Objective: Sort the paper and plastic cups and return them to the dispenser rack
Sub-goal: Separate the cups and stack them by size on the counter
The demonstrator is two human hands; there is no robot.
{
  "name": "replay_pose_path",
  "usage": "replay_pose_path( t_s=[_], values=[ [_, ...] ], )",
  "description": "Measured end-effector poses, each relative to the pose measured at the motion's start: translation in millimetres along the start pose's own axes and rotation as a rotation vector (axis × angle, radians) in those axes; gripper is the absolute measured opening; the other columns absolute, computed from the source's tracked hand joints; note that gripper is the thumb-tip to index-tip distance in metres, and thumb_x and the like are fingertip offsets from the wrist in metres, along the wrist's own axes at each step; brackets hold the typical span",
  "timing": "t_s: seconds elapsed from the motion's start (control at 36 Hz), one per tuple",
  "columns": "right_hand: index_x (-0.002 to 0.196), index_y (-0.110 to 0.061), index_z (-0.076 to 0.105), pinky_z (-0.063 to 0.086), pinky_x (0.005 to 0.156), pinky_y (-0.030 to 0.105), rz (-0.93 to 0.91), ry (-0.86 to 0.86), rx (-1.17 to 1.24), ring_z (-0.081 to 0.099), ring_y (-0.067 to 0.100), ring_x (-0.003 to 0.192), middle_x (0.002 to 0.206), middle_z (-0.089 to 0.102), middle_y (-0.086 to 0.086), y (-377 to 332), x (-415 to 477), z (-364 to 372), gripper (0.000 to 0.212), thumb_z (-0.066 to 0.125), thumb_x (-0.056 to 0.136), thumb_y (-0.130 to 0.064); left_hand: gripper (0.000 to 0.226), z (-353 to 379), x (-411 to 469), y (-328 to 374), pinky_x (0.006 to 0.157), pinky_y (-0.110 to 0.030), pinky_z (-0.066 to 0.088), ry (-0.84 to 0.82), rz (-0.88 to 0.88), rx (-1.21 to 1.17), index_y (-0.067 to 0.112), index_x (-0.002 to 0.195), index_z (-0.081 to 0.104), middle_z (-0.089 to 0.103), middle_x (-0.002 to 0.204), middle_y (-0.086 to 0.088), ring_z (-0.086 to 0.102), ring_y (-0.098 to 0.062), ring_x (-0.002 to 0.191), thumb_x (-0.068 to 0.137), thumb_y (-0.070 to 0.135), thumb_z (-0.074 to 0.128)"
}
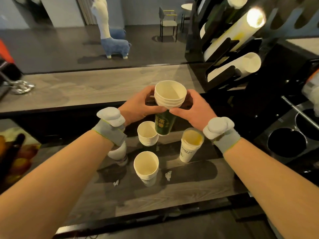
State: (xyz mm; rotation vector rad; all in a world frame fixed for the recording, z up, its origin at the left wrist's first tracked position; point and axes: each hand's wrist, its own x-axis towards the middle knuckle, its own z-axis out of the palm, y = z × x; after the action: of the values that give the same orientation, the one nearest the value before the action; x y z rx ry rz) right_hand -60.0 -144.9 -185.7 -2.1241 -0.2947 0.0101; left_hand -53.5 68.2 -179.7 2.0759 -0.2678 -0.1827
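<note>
Left hand (138,106) and right hand (193,109) together clasp a stack of green paper cups (168,107) above the counter (172,195), near its rear edge.

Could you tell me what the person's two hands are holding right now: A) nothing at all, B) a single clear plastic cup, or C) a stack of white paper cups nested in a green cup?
C: the left hand and right hand both grip the stack of white paper cups, which sits in the green cup.
</note>
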Motion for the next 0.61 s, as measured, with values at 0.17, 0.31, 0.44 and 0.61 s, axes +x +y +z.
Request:
replay_pose_path(
  t_s=[0.17, 0.31, 0.44, 0.61],
  values=[
    [0.138, -0.022, 0.043, 0.036, 0.072, 0.006, -0.016, -0.056, -0.014, 0.05, 0.004, 0.111, 0.127, 0.054, -0.011, -14, 16, 32, 0.072, 0.08, 0.078, -0.036, 0.077, -26, -12, -26, 0.109, -0.037, 0.043, 0.075, -0.034, 0.029, 0.027, 0.145, 0.04, 0.053, 0.141, 0.009, 0.052, -0.009, 0.126, 0.079, 0.034, 0.079],
    [0.138, -0.023, 0.044, 0.034, 0.069, 0.005, -0.031, -0.104, -0.06, 0.046, 0.002, 0.11, 0.132, 0.055, -0.007, -15, 28, 50, 0.071, 0.081, 0.078, -0.033, 0.074, -34, -17, -45, 0.101, -0.026, 0.043, 0.114, -0.017, 0.067, 0.025, 0.143, 0.039, 0.051, 0.141, 0.007, 0.05, -0.009, 0.125, 0.081, 0.028, 0.078],
    [0.14, -0.027, 0.042, 0.039, 0.084, 0.018, 0.002, -0.141, -0.102, 0.05, 0.008, 0.119, 0.137, 0.054, -0.007, -6, 35, 64, 0.073, 0.081, 0.078, -0.035, 0.081, -34, -11, -69, 0.104, -0.03, 0.045, 0.104, -0.044, 0.148, 0.026, 0.145, 0.038, 0.052, 0.142, 0.007, 0.051, -0.01, 0.127, 0.077, 0.034, 0.081],
    [0.137, -0.026, 0.044, 0.032, 0.065, 0.005, 0.027, -0.155, -0.145, 0.045, -0.001, 0.105, 0.133, 0.055, -0.008, 6, 41, 72, 0.069, 0.08, 0.079, -0.032, 0.079, -30, -2, -89, 0.107, -0.036, 0.045, 0.082, -0.056, 0.188, 0.026, 0.143, 0.038, 0.052, 0.141, 0.005, 0.05, -0.014, 0.129, 0.078, 0.033, 0.081]
  ],
)
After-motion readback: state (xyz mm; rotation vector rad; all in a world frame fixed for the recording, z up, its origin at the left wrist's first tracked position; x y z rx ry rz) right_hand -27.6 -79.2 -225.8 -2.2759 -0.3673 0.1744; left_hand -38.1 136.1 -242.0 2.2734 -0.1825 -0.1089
